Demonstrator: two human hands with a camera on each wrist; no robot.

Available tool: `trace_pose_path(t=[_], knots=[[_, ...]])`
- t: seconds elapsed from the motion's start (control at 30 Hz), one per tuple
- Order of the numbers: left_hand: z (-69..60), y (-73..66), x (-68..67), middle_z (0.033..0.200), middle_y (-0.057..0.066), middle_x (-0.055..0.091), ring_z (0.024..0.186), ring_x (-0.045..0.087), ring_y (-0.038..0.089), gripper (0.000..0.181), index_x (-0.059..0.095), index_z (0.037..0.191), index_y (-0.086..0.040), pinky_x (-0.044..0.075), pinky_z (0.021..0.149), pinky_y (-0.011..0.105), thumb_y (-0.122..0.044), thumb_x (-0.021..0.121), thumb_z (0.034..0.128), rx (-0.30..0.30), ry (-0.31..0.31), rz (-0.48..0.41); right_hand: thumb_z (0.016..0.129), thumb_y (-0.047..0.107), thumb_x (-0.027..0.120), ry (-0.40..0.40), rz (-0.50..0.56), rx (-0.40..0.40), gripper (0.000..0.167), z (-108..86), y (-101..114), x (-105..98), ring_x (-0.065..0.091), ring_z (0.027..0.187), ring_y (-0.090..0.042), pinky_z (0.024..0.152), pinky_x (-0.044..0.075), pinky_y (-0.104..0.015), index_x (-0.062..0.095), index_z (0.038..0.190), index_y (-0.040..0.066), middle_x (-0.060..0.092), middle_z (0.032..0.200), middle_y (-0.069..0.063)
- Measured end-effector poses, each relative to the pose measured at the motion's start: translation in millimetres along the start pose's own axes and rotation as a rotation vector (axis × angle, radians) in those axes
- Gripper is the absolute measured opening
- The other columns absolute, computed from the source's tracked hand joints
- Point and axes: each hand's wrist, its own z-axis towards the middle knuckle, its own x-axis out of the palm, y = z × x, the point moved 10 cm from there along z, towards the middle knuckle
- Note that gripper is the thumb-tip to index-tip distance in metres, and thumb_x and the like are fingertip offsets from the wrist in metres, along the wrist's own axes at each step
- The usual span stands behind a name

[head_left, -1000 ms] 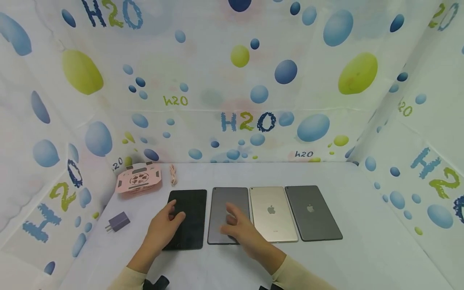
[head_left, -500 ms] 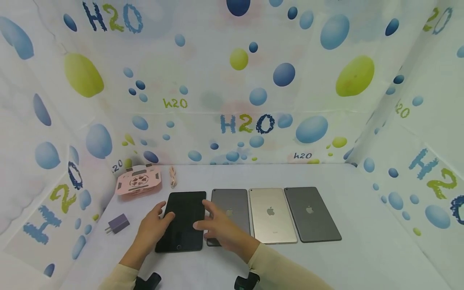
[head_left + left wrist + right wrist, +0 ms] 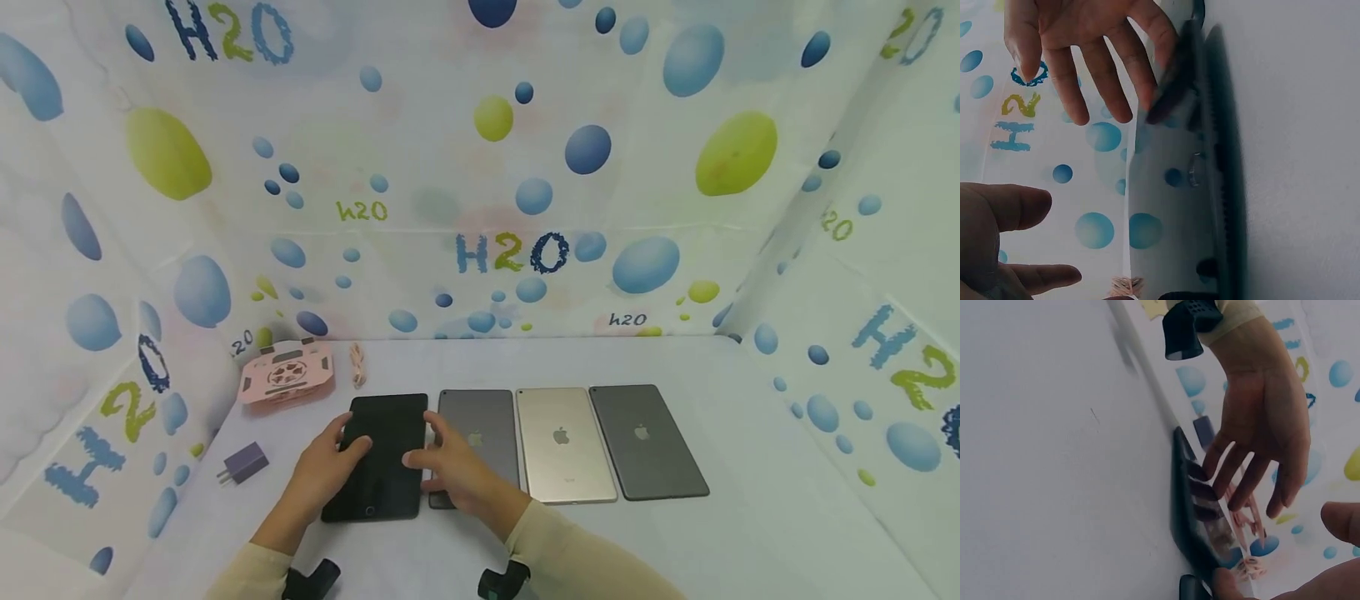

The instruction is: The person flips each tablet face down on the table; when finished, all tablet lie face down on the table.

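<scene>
A black tablet (image 3: 386,454) lies screen up with its home button towards me, leftmost in a row of tablets. Along its left edge is my left hand (image 3: 318,467), thumb apart from the fingers, which are loosely extended. My right hand (image 3: 459,471) is at its right edge, above a grey tablet (image 3: 486,417). In the left wrist view the right hand's fingers reach the black tablet's glossy screen (image 3: 1175,206). The right wrist view has the left hand (image 3: 1263,419) with loose fingers beside the tablet's thin edge (image 3: 1180,506). Neither hand visibly curls round it.
Further right lie a gold tablet (image 3: 567,467) and another dark grey tablet (image 3: 652,454), backs up. Behind on the left are a pink patterned case-like object (image 3: 288,371) and a coiled pink cable (image 3: 358,367). A purple plug adapter (image 3: 245,461) lies left of my left hand.
My right hand has moved left from over the grey tablet to the black tablet's right edge. My left hand has shifted slightly left. Little differs over the last half second.
</scene>
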Motion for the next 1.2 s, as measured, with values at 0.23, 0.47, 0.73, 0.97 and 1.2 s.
trace_pose_path(t=[0.23,0.47,0.73,0.97,1.2], knots=[[-5.4,-10.9,10.4,0.157,0.036,0.030,0.143,0.031,0.056,0.081,0.021,0.162,-0.007,0.033,0.109,0.072,-0.053,0.052,0.1027,0.028,0.049,-0.029,0.086,0.001,0.070,0.024,0.152,-0.058,0.092,-0.2,3,4,0.056,0.129,-0.037,0.097,0.053,-0.040,0.015,0.160,-0.002,0.037,0.156,-0.029],[-2.9,-15.6,21.6,0.162,0.030,0.025,0.145,0.027,0.056,0.090,0.020,0.164,-0.015,0.031,0.107,0.076,-0.068,0.050,0.0969,0.035,0.113,-0.040,0.084,-0.001,0.072,0.224,0.160,-0.055,0.086,-0.5,5,25,0.059,0.125,-0.037,0.090,0.056,-0.034,0.031,0.159,0.007,0.045,0.152,-0.014],[-5.3,-15.7,24.8,0.161,0.031,0.027,0.146,0.025,0.057,0.085,0.030,0.162,-0.017,0.031,0.106,0.077,-0.063,0.057,0.0962,0.060,0.164,-0.134,0.085,-0.012,0.072,0.357,0.246,0.042,0.113,-6.9,1,49,0.056,0.129,-0.043,0.093,0.055,-0.055,0.004,0.165,0.030,0.010,0.170,-0.015],[-9.3,-20.8,18.4,0.164,0.027,0.023,0.148,0.021,0.054,0.079,0.030,0.162,-0.019,0.029,0.110,0.073,-0.053,0.061,0.0980,0.083,0.177,-0.252,0.083,-0.014,0.071,0.408,0.173,0.025,0.122,-13.1,8,57,0.059,0.122,-0.051,0.083,0.060,-0.049,-0.007,0.164,0.034,0.005,0.171,-0.014],[-13.7,-34.9,12.5,0.161,0.027,0.031,0.146,0.031,0.053,0.067,0.029,0.162,-0.023,0.037,0.109,0.068,-0.039,0.058,0.1037,0.146,0.234,-0.490,0.084,-0.004,0.078,0.403,-0.066,-0.041,0.120,-17.8,25,54,0.067,0.110,-0.027,0.074,0.062,-0.042,0.004,0.159,0.052,0.010,0.171,0.000]])
